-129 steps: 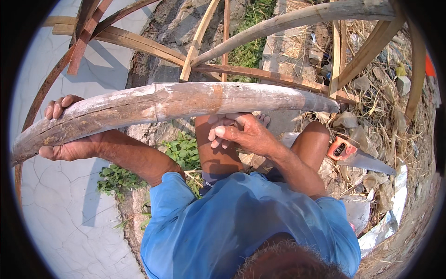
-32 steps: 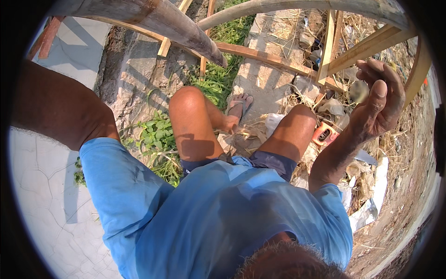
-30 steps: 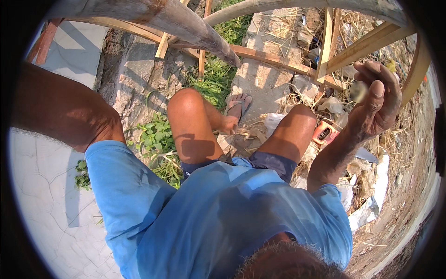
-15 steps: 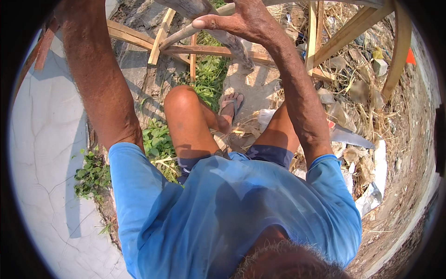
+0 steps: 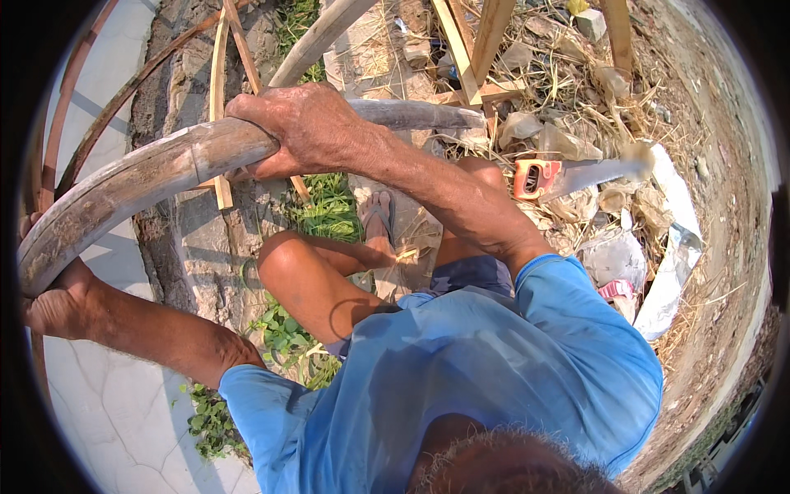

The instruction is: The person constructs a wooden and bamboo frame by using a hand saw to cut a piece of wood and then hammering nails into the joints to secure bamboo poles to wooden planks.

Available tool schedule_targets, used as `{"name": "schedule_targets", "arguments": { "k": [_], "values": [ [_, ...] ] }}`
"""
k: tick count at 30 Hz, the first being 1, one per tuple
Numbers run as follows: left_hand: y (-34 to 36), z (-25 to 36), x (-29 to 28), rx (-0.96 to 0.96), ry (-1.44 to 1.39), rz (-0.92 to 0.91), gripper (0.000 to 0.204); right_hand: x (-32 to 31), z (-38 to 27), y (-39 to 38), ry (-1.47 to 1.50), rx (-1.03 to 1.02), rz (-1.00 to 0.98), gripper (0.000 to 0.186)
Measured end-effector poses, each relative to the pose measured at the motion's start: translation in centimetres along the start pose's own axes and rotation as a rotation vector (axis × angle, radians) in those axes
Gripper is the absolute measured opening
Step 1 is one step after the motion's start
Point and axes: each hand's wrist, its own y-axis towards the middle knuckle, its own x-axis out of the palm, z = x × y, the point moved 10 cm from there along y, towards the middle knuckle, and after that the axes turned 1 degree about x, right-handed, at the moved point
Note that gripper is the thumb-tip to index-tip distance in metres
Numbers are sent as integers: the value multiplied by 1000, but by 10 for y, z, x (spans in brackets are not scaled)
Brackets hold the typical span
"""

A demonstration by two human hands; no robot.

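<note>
A thick, weathered grey-brown wooden pole [image 5: 156,163] crosses in front of me from the left edge to the upper middle, bent by the lens. It has a ring-like mark partway along. My right hand [image 5: 309,128] is wrapped over its middle. Near its left end, my left hand [image 5: 62,300] grips it from below, with fingertips showing on the far side. The pole's narrower end [image 5: 428,115] points right, above the ground. A hand saw [image 5: 576,177] with an orange handle lies on the litter at my right, apart from both hands.
Sawn wooden strips [image 5: 461,53] stand and cross ahead, near another grey pole [image 5: 321,41]. Pale cracked paving [image 5: 99,395] lies at my left, beside green plants [image 5: 329,206]. Straw, plastic scraps and a white sheet [image 5: 658,305] cover the right. My sandalled foot [image 5: 378,218] is between them.
My right hand has closed around the pole, and my left hand now shows gripping its left end. The pole lies more across my front. The view has shifted, showing the whole saw.
</note>
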Motion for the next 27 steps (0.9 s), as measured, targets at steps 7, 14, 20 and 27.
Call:
{"name": "schedule_targets", "arguments": {
  "k": [7,14,20,27],
  "values": [
    [-47,-80,50,-56,64,84,58,-10,82,-40,-63,21,48,58],
    [-105,-151,18,-193,-1,263,62,38,130,-52,-54,106,-94,60],
    [-81,-193,70,-149,-204,222,38,2,139,-34,-149,154,3,63],
    [-137,-222,-55,-164,4,455,52,117,162,-55,-97,299,-342,73]
  ]
}}
